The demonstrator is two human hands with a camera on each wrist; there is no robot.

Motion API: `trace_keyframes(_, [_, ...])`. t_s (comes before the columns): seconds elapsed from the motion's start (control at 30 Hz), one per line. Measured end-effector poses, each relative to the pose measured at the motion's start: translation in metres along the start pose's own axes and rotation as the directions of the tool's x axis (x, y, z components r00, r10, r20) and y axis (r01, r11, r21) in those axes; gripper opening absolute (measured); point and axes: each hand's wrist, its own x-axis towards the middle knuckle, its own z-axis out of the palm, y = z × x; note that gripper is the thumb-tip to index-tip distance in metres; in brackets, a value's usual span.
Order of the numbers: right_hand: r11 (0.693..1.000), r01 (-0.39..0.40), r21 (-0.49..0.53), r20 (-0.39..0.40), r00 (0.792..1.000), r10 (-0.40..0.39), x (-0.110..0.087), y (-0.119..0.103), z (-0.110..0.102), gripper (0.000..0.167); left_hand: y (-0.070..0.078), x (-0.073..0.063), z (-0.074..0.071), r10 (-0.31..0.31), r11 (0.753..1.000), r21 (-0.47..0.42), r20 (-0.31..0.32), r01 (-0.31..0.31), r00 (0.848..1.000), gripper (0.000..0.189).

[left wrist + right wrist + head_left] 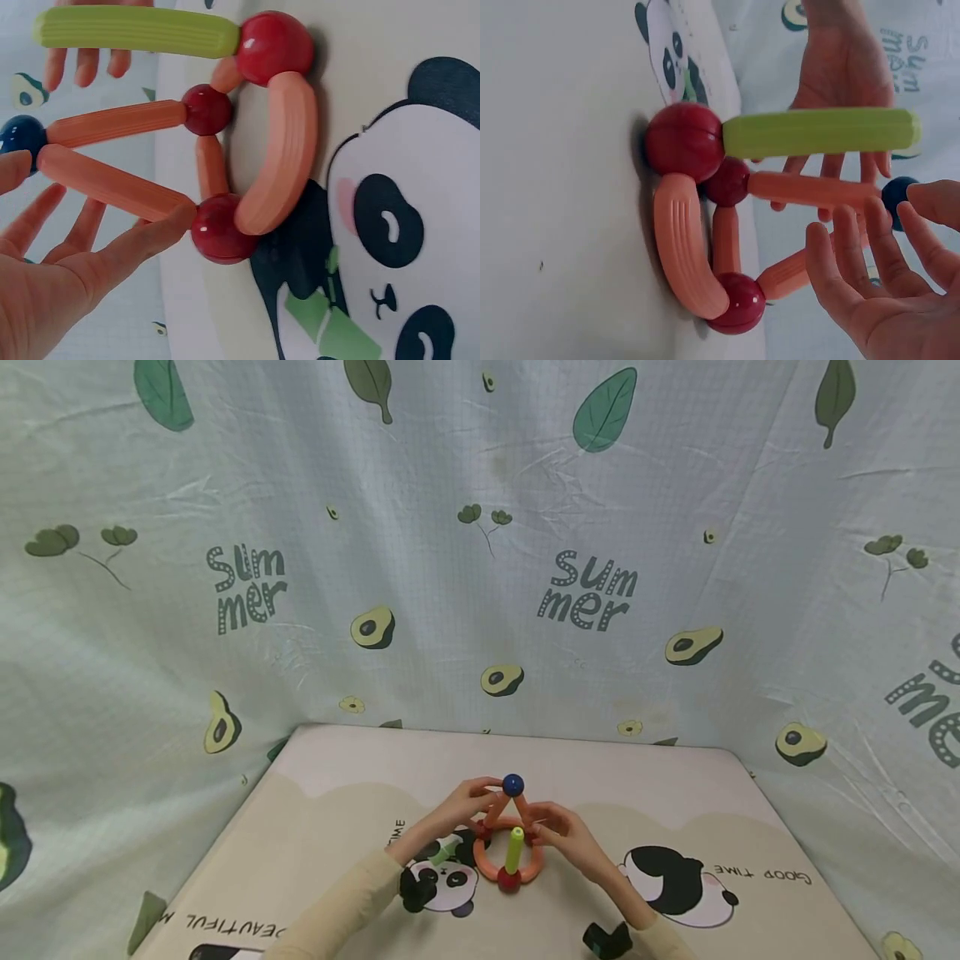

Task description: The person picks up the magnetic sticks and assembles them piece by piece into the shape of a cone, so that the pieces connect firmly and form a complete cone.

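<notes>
A toy frame of rods and balls stands on the mat, its base a ring of curved orange rods (483,864) with red balls (274,49) between them. From two of these, straight orange rods (116,124) lean together under a blue ball (513,785). A yellow-green rod (821,131) rises alone from the nearest red ball (508,881). My left hand (461,806) has one fingertip at the blue ball and another digit reaching along an orange rod to its red ball. Around the other side, my right hand (566,835) has extended fingers beside the leaning rods.
The mat (540,918) has printed pandas (450,885) and lettering. Behind its far edge hangs a pale curtain (427,560) with avocado and leaf prints. Dark wrist cameras (607,941) sit at both wrists.
</notes>
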Motion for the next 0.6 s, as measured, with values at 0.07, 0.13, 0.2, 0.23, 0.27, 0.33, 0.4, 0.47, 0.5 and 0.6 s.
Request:
trace_keyframes(0.07, [0.999,-0.021,0.029,0.021,1.0,0.021,-0.002,-0.002,0.001,0.042,0.003,0.001,-0.001,-0.003,1.0,-0.01,-0.011,0.003,1.0,0.042])
trace_keyframes(0.13, [0.998,-0.043,0.054,0.038,0.998,0.041,-0.003,-0.004,0.002,0.043,0.006,0.002,-0.002,-0.006,1.0,-0.018,-0.027,0.005,1.0,0.043])
trace_keyframes(0.2, [0.996,-0.062,0.068,0.048,0.997,0.059,-0.005,-0.006,0.004,0.044,0.01,0.002,-0.003,-0.003,1.0,-0.029,-0.041,0.002,0.999,0.043])
trace_keyframes(0.23, [0.995,-0.076,0.066,0.047,0.996,0.073,-0.005,-0.007,0.006,0.044,0.011,0.002,-0.003,0.003,1.0,-0.03,-0.046,-0.005,0.999,0.043])
trace_keyframes(0.27, [0.995,-0.083,0.061,0.046,0.996,0.08,-0.006,-0.008,0.007,0.044,0.012,0.002,-0.003,0.009,0.999,-0.034,-0.049,-0.011,0.999,0.043])
trace_keyframes(0.33, [0.994,-0.089,0.057,0.049,0.995,0.086,-0.008,-0.009,0.011,0.043,0.014,0.002,-0.004,0.026,0.999,-0.03,-0.053,-0.028,0.998,0.043])
trace_keyframes(0.4, [0.996,-0.082,0.035,0.045,0.996,0.08,-0.009,-0.008,0.015,0.042,0.014,0.003,-0.003,0.042,0.999,-0.026,-0.059,-0.044,0.997,0.043])
trace_keyframes(0.47, [0.998,-0.066,0.022,0.05,0.997,0.065,-0.009,-0.006,0.018,0.042,0.013,0.004,-0.001,0.056,0.998,-0.01,-0.066,-0.056,0.996,0.043])
trace_keyframes(0.5, [0.998,-0.063,0.018,0.051,0.997,0.062,-0.01,-0.004,0.02,0.042,0.012,0.004,0.0,0.064,0.998,0.002,-0.069,-0.064,0.996,0.044])
trace_keyframes(0.6, [0.998,-0.065,0.009,0.05,0.997,0.064,-0.011,0.001,0.024,0.042,0.011,0.005,0.002,0.089,0.996,0.029,-0.072,-0.087,0.993,0.043])
